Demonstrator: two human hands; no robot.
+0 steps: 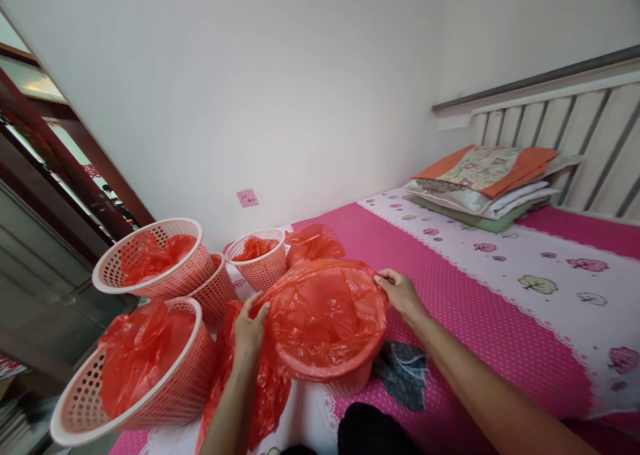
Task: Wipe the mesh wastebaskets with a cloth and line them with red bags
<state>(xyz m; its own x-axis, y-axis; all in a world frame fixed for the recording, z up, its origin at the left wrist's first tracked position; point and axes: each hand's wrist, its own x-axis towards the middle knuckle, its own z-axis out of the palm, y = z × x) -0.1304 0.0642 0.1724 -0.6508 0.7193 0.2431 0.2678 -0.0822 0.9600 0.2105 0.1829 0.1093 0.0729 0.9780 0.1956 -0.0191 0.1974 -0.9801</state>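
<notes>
A pink perforated basket (350,383) stands in front of me on the bed, lined with a red plastic bag (325,315) pulled over its rim. My left hand (249,330) grips the bag's edge at the basket's left side, fingers closed on the plastic. At the right side of the rim, my right hand (400,292) pinches the bag's edge. Loose red plastic (260,388) hangs below my left hand.
Several more pink baskets with red bags stand to the left: one at the front left (130,375), one behind it (155,258), a small one (260,258) by the wall. A pink bedspread (475,322) covers the bed. Folded bedding (485,182) lies by the slatted headboard (575,142).
</notes>
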